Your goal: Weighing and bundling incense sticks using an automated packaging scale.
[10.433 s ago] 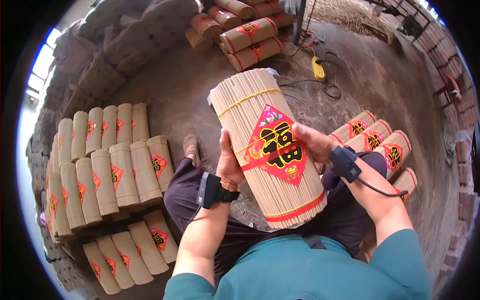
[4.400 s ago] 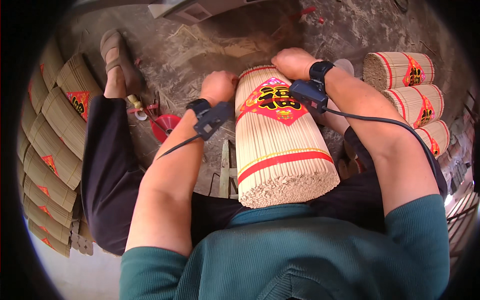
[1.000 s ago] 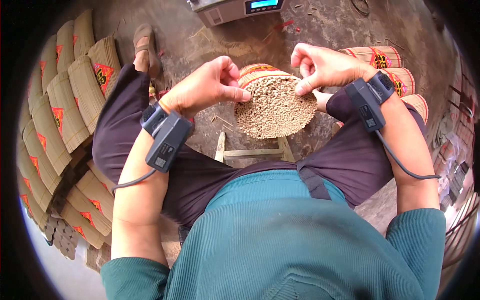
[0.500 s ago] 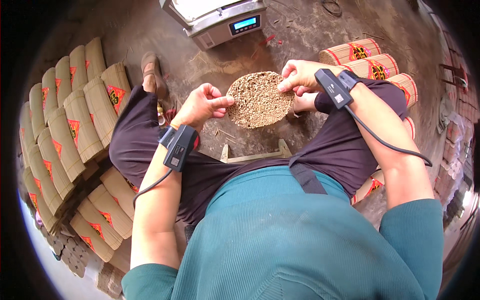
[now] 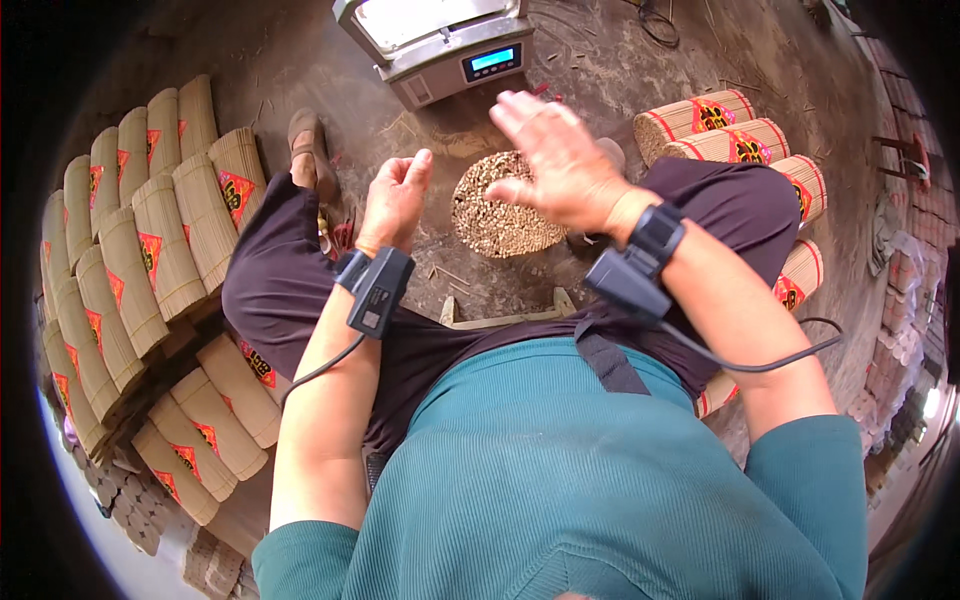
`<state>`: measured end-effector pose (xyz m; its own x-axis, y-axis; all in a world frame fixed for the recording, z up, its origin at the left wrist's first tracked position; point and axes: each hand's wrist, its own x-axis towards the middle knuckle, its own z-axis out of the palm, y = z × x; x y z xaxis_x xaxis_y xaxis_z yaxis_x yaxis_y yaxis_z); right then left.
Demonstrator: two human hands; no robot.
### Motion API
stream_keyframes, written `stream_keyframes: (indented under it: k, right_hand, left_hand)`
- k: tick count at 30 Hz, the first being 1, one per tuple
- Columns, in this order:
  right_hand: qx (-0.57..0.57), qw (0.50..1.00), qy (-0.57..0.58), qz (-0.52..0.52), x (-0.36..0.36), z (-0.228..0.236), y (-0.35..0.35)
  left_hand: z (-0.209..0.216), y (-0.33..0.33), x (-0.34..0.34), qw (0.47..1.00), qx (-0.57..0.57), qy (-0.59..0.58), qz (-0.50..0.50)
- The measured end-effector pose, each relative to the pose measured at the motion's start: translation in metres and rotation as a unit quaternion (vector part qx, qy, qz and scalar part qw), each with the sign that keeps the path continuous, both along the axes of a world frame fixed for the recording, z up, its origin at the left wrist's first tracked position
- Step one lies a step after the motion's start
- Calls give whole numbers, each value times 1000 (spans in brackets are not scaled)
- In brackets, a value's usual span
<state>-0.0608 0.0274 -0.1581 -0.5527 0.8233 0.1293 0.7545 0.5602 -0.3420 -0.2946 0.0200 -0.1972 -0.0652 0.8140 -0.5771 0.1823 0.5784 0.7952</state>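
A round bundle of thin tan sticks (image 5: 505,225) stands between my feet, its top of packed stick ends facing up. My right hand (image 5: 565,165) is above its far right part, open, fingers stretched out and thumb apart, hiding some of the stick ends. Whether the palm touches them I cannot tell. My left hand (image 5: 392,205) is to the left of the bundle and apart from it, holding nothing. Its fingers are loosely bent, with the thumb raised and apart from them. Both wrists wear a dark strapped device with a cable.
Stacked stick bundles (image 5: 160,230) with red labels fill the left side. More wrapped bundles (image 5: 735,145) lie at the right. A grey machine (image 5: 455,60) with a lit blue display stands ahead. A low frame (image 5: 500,318) is near my lap. Loose sticks litter the floor.
Both hands have let go of the bundle's rim. My right hand has opened and swung left over the bundle; my left hand has drawn back from its edge.
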Motion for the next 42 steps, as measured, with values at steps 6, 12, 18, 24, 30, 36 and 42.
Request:
stream_keyframes:
  k: [6, 12, 18, 24, 30, 36, 42]
  right_hand:
    - [-14, 998, -35, 55, -20, -13, -7]
    - [-4, 998, -33, 49, -27, -6, -7]
    - [-61, 996, -44, 51, -31, -10, -9]
    - [-41, 994, 9, 102, -29, -8, -24]
    - [-55, 993, 5, 102, -34, -7, -19]
    - [-95, 979, 159, -90, -27, 8, 3]
    - [-573, 694, 106, -424, 42, -9, 51]
  left_hand:
    - [-16, -1, 15, 984, -142, -99, 46]
    - [-25, 17, 2, 974, -160, -96, 128]
    - [-32, 20, -10, 968, -129, -160, 146]
    - [-56, 11, -24, 953, -169, -202, 150]
    - [-78, 12, -14, 950, -243, -193, 28]
    - [-121, -10, -25, 853, -375, -354, 80]
    - [-59, -4, 26, 819, -351, -453, 10]
